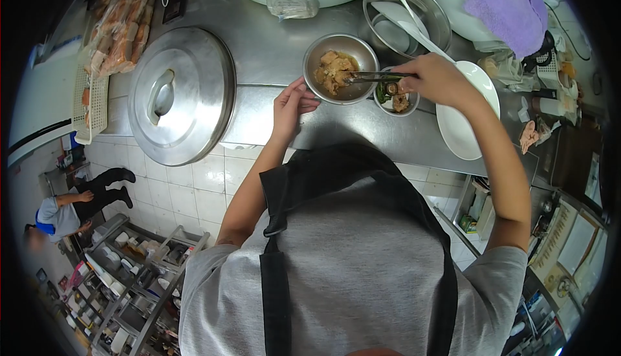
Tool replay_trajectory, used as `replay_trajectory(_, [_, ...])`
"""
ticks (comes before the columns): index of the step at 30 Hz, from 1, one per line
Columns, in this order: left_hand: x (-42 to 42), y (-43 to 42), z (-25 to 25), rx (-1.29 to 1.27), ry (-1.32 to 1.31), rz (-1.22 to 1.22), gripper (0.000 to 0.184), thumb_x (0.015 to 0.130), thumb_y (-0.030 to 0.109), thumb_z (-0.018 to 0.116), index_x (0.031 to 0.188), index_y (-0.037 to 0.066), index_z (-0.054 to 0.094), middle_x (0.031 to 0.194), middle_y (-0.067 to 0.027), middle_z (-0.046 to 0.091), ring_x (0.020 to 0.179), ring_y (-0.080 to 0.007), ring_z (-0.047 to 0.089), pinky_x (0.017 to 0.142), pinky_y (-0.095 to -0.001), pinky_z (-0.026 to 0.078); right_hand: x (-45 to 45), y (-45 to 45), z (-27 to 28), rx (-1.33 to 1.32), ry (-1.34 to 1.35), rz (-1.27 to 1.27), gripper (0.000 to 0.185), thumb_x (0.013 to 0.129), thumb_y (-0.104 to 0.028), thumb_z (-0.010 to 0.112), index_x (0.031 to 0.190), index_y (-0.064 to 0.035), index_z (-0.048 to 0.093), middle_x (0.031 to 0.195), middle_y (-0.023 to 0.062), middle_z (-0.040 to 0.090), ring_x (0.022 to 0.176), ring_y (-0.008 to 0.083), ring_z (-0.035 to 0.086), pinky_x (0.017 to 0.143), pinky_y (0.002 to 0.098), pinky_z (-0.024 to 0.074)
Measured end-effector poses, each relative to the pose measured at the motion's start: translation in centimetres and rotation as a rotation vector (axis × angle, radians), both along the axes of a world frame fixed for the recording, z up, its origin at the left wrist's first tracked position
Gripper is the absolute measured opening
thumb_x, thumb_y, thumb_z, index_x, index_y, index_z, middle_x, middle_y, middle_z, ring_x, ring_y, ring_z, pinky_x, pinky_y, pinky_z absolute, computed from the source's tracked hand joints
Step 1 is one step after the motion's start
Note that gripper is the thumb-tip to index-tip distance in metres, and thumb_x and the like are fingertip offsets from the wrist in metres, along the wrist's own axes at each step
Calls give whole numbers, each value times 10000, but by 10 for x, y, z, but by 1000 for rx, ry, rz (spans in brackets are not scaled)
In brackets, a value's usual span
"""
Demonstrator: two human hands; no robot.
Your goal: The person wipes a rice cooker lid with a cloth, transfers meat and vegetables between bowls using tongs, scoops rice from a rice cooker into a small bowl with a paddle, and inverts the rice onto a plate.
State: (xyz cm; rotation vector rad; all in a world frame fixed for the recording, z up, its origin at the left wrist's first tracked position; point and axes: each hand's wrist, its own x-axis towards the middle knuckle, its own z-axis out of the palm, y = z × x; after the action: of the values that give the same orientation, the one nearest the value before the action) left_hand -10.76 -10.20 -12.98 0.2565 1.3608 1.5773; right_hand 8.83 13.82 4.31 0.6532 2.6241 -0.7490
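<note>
R hand pinching tongs, tips at food in steel bowl, 12 o'clock; L hand fingers together, 8 o'clock rim, grip unclear; sm. bowl, approx 4 o'clock, part-filled already

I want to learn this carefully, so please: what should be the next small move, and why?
Probably, gently close the thin metal tongs on some of the brown, chunky food. Their tips are at its right side, the right hand grips them, and the left hand touches the round, silver-coloured metal bowl, perhaps steadying it.
</note>
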Motion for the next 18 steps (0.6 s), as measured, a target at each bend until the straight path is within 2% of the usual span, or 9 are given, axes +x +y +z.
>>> replay_trajectory(1, [1,0,1,-1,3,-4,403,998,215,519,1347,13,537,909,-85,667,777,-185,700,693,-284,587,7,10,2,-101,13,-24,326,839,-168,638,1148,-89,709,845,116,716,803,297,676,762,398,522])
replay_trajectory(2, [1,1,1,0,1,-2,402,999,215,518,1345,12,538,908,-85,667,776,-187,699,693,-284,587,12,15,14,-273,6,-99,334,848,-181,642,1157,-72,704,767,95,708,713,213,653,668,347,499])
replay_trajectory(5, [1,0,1,4,1,0,402,1001,216,515,1344,8,536,902,-88,668,774,-191,698,691,-286,587,30,28,51,-320,-115,-225,317,867,-115,632,1172,-61,701,684,18,633,564,89,509,503,267,417])
replay_trajectory(8, [1,1,1,9,8,1,408,1004,218,509,1350,3,526,899,-91,669,773,-195,700,689,-290,589,52,45,66,-448,-336,-340,315,870,-138,636,1168,-64,706,674,-2,630,486,58,445,418,240,341])
replay_trajectory(11, [0,0,0,6,17,-6,416,1006,219,505,1358,-2,512,899,-95,670,771,-197,701,686,-294,590,69,53,48,-474,-410,-340,282,869,-199,631,1089,-50,726,675,-6,620,495,68,435,415,246,325])
replay_trajectory(15, [-1,1,3,-6,15,-15,430,1007,219,503,1368,-13,491,895,-96,669,769,-203,705,689,-297,594,63,50,19,-464,-471,-337,333,838,-213,625,1093,-21,719,664,4,633,466,77,448,397,251,347])
replay_trajectory(16, [-2,1,4,-11,15,-17,433,1007,220,503,1369,-17,487,893,-96,668,769,-205,706,690,-297,595,61,48,12,-410,-492,-320,360,822,-261,630,1066,-15,725,663,11,641,481,86,469,396,258,358])
replay_trajectory(18, [-3,1,1,-10,9,-21,438,1007,218,500,1372,-23,478,890,-94,665,770,-207,708,693,-296,597,46,42,23,-338,-539,-330,343,822,-258,629,1040,-15,732,667,19,651,495,93,491,405,262,372])
